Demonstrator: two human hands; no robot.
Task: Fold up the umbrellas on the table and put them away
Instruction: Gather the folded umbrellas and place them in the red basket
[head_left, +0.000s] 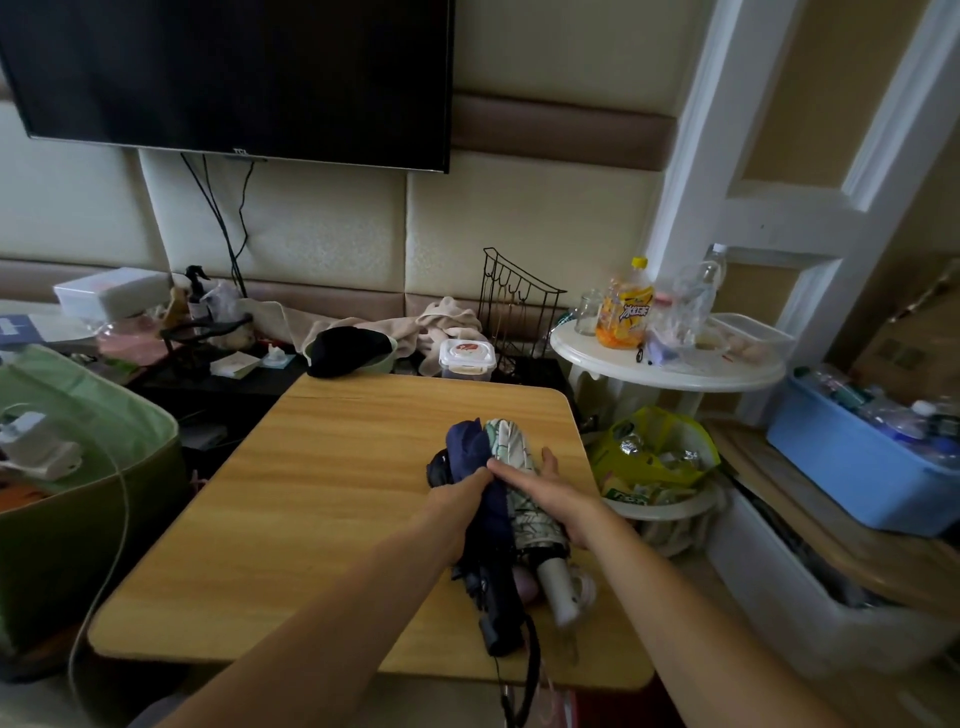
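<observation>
Wooden table (322, 467), cluttered room, hands gripping folded umbrellas (498, 499), wall television (228, 78)

Two folded umbrellas are counted on the wooden counter (332, 467): one navy umbrella (470, 452) and, just right of it, one leaf-patterned white umbrella (514, 441). Two hands are seen on them, one left hand (460, 499) and one right hand (545, 488).
</observation>
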